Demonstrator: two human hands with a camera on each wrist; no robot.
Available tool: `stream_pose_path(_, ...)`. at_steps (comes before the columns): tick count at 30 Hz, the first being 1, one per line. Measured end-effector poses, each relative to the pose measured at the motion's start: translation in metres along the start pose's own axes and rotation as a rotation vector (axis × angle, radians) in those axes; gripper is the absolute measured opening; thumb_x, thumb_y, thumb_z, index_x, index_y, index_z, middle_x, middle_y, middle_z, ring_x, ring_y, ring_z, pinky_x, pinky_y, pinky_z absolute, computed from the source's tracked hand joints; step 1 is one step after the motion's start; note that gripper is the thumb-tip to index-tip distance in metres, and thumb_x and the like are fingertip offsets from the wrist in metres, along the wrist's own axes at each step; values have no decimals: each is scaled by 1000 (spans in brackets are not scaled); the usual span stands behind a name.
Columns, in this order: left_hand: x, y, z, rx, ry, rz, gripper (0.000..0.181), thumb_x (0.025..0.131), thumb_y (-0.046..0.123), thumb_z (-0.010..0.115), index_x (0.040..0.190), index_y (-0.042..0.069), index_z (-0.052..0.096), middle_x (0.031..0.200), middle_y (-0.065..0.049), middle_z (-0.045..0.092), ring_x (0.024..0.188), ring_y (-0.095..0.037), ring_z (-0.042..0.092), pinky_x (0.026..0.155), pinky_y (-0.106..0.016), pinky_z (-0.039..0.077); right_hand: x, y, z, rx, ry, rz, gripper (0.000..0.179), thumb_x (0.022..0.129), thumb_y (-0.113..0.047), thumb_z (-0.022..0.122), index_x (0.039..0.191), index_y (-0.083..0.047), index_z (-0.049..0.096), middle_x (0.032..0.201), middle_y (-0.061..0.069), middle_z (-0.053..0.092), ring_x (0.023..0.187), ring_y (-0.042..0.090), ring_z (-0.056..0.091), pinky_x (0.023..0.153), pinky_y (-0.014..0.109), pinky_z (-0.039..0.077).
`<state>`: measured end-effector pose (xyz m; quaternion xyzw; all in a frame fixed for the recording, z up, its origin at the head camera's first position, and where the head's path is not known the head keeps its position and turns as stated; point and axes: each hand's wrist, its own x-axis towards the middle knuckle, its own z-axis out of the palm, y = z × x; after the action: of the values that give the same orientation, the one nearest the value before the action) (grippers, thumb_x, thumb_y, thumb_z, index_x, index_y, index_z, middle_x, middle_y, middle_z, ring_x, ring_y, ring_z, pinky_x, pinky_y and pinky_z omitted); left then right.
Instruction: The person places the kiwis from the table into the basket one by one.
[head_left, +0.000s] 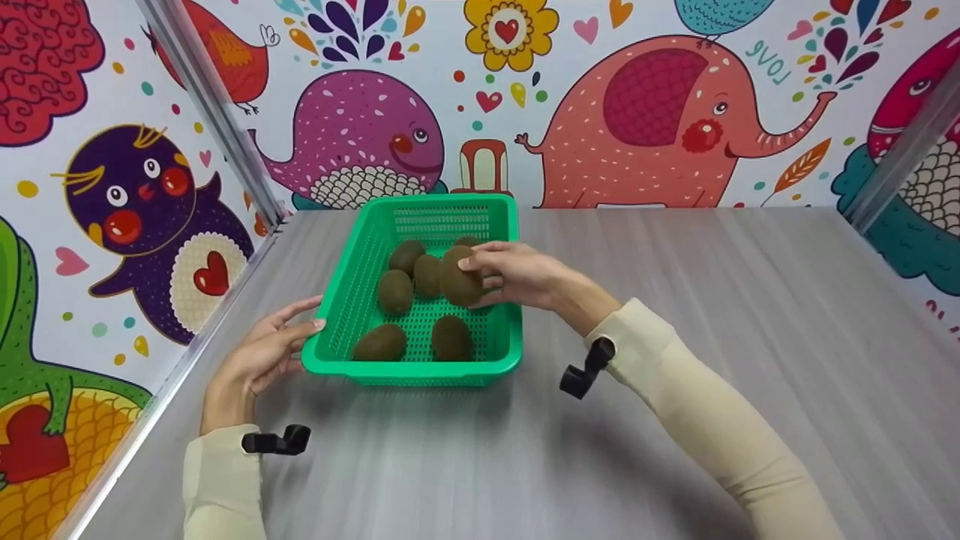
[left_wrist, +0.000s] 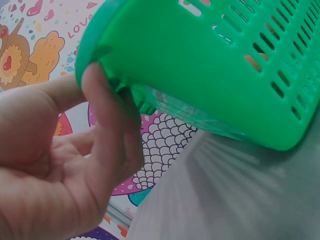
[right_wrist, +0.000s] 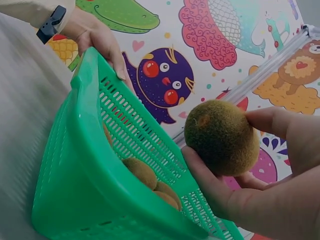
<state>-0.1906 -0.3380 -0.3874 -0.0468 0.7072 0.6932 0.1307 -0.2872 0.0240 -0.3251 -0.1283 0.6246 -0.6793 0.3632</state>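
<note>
A green plastic basket (head_left: pixel 420 369) with slotted walls stands on the table, several brown kiwis lying on its floor, among them one kiwi (head_left: pixel 379 343) at the near left and another (head_left: pixel 451 339) at the near right. My left hand (head_left: pixel 262 349) grips the basket's left rim, thumb over the edge and fingers beneath it, as the left wrist view shows close up. Over the basket's right side, my right hand (head_left: pixel 525 276) holds a kiwi (right_wrist: pixel 222 137) between thumb and fingers. In the right wrist view that kiwi is raised above the rim.
The grey wood-grain table (head_left: pixel 705 322) extends to the right and in front of the basket. Behind it stands a wall (head_left: pixel 502 112) printed with cartoon animals, and a metal frame strip (head_left: pixel 214 105) runs along the left corner. Each sleeve carries a black wrist mount.
</note>
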Motion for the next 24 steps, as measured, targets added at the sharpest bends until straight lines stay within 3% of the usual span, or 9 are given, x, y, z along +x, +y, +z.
stream_pose_path(8,0,0,1,-7,-3,12,68,100,21,63,157,11,27,97,4,75,88,-12,75,74,-33,64,15,0,16,-42,26,36,55,99,-19,63,146,-4,36,127,12,52,113,26,55,110,56,46)
stream_pose_path(18,-1,-1,1,2,8,14,67,100,22,63,156,10,29,96,5,75,88,-12,75,74,-32,64,33,8,22,-101,46,88,60,99,-17,63,148,-3,32,144,16,50,135,36,52,108,55,49)
stream_pose_path(24,0,0,2,1,8,12,68,100,22,64,156,10,28,96,5,74,86,-12,75,73,-31,64,40,10,26,-139,52,110,41,101,-17,61,136,2,51,142,14,52,139,35,48,107,54,50)
